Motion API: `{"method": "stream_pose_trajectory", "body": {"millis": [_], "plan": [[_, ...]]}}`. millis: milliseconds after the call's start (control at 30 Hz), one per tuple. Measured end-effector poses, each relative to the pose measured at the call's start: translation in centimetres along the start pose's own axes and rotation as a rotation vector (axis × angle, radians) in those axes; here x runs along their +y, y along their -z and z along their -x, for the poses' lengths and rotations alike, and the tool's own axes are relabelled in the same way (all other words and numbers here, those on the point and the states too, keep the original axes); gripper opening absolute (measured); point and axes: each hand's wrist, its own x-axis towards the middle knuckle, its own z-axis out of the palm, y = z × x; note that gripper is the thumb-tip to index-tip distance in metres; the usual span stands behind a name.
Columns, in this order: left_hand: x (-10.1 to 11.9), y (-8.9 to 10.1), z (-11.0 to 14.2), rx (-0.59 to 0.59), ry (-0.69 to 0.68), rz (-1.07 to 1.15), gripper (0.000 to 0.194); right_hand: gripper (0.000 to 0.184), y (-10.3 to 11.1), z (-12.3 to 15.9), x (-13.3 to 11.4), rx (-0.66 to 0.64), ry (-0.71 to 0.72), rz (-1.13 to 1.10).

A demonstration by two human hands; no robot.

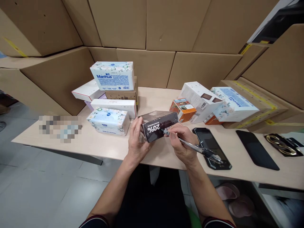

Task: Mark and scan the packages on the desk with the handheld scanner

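A dark brown box [154,129] with "20%" printed on its side is tilted above the front of the table. My left hand [137,139] grips its left end, fingers and thumb closed around it. My right hand [182,142] is closed on a pen [193,146] with a clear barrel. The pen's tip meets or nearly meets the printed side; exact contact is hard to see. Left of the box lies a blue floral tissue pack [108,122]. Beside my right wrist a black rugged phone [212,148] lies flat.
Another tissue pack [114,76] tops a stack of boxes at the back left. An orange box [182,109], a white box [199,101] and a tissue pack [234,103] stand back right. A dark slab [257,149] lies at right. Cardboard boxes [144,66] wall the back.
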Motion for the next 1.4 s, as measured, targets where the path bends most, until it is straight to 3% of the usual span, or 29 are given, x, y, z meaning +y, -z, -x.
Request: {"method": "stream_pose_trajectory", "body": {"millis": [300, 467, 567, 633, 833, 933, 1033, 1167, 1400], "plan": [[0.0, 0.1, 0.0, -0.006, -0.015, -0.015, 0.093, 0.003, 0.3, 0.0, -0.1, -0.014, -0.054, -0.079], [0.0, 0.1, -0.1, 0.002, -0.005, -0.013, 0.093, 0.011, 0.6, 0.4, -0.1, 0.273, -0.2, -0.218], [0.0, 0.0, -0.1, 0.015, -0.012, -0.005, 0.093, 0.012, 1.6, 1.0, 0.5, 0.399, -0.281, -0.127], [0.0, 0.0, -0.1, 0.014, -0.009, 0.001, 0.093, 0.012, 2.6, 1.6, 1.2, 0.342, -0.327, 0.073], [0.2, 0.0, -0.2, 0.016, -0.007, -0.001, 0.09, 0.032, 4.7, 3.8, 2.7, -0.208, -0.274, 0.79], [0.2, 0.1, -0.2, 0.01, -0.01, 0.001, 0.089, 0.043, 4.5, 4.3, 3.2, -0.332, -0.341, 1.103], [0.3, 0.3, -0.3, -0.004, -0.009, -0.007, 0.087, 0.038, 3.9, 4.3, 3.8, -0.376, -0.38, 1.234], [0.4, 0.4, -0.3, -0.015, -0.01, -0.019, 0.086, 0.041, 3.5, 4.2, 4.2, -0.374, -0.401, 1.237], [0.3, 0.3, -0.3, 0.006, -0.026, -0.018, 0.086, 0.055, 5.5, 4.7, 2.2, -0.208, -0.417, 1.212]]}}
